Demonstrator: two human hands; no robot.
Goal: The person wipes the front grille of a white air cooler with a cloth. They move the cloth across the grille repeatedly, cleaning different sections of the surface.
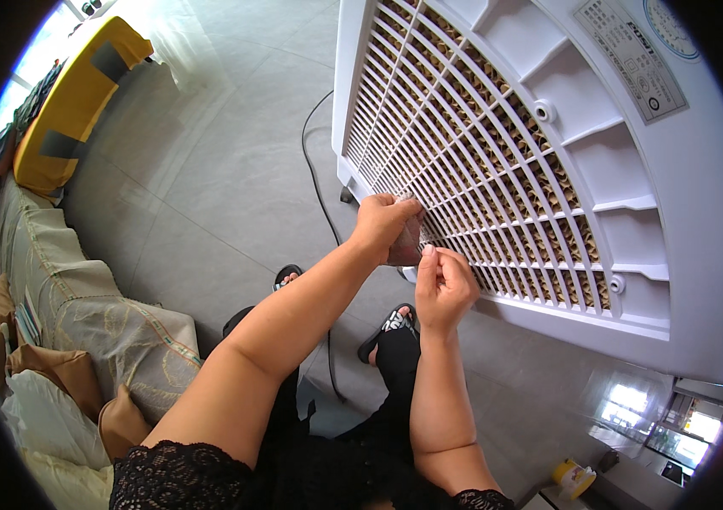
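Observation:
In front of me stands a large white air cooler [693, 221], its slatted grille [463, 170] facing my hands. Brown honeycomb padding shows behind the slats. My left hand [385, 223] is closed on a small greyish-pink cloth [405, 247] beside the grille's lower left part. The cloth hangs down between both hands. My right hand [446, 287] is closed in a pinch at the cloth's right edge, close to the lower slats. What lies between its fingertips is too small to make out fully.
A dark power cord [314, 161] runs across the grey tiled floor [200, 127] near my sandals. To the left is a sofa under a patterned cover [115, 297]. A yellow-and-grey padded piece [85, 98] stands farther back. A yellow-and-white tub [574, 478] sits at lower right.

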